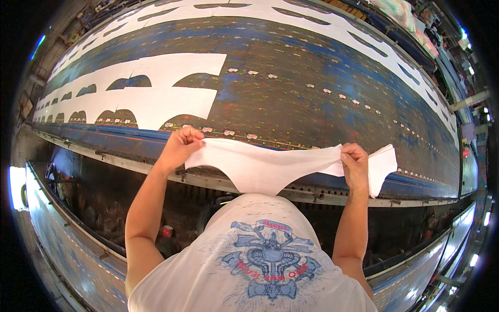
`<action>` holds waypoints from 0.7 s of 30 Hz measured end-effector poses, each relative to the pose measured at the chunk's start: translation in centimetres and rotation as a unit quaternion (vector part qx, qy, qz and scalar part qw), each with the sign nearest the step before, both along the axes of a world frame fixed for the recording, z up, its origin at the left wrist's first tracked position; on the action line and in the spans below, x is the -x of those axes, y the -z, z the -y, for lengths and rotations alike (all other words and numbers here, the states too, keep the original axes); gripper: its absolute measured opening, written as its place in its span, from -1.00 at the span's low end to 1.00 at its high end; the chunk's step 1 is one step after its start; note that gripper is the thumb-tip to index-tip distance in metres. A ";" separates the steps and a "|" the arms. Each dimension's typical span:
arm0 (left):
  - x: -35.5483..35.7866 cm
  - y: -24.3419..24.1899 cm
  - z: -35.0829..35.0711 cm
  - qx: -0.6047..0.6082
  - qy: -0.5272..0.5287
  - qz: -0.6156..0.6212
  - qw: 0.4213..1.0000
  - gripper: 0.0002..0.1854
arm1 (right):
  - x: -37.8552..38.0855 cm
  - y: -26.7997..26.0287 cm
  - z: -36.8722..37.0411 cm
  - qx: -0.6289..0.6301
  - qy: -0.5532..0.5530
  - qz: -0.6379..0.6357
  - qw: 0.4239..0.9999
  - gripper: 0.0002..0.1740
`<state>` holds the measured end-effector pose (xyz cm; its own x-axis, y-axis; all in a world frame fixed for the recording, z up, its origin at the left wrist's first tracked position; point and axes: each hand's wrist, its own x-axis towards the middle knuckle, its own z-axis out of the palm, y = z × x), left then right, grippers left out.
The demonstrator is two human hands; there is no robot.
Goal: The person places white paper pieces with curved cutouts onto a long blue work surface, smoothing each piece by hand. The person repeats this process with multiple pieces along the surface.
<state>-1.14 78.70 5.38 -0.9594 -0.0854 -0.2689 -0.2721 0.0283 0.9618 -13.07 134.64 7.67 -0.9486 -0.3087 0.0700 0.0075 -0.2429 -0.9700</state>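
Note:
A cut panel of white fabric [257, 163] is stretched between my two hands above the near edge of the long table. My left hand [181, 147] pinches its upper left corner between thumb and fingers. At the other end, my right hand [354, 163] grips the upper right corner. Just beyond the right hand lies a small stack of white fabric pieces [383, 167], partly hidden by that hand. Similar white panels [171, 103] lie flat in rows on the table's left part, their curved cutouts facing me.
The long printing table [288, 105] has a dark, paint-stained top with rows of small printed marks [253, 73]. More white panels [265, 11] line its far side. A metal rail [136, 165] runs along the near edge. Behind me stands another long table [78, 257]; a small red can [167, 231] sits below.

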 end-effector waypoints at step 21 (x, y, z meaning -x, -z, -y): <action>3.0 -3.8 -4.8 0.307 0.225 -0.119 0.917 -0.73 | -1.6 -5.0 1.9 0.131 -0.077 -0.069 0.986 -0.89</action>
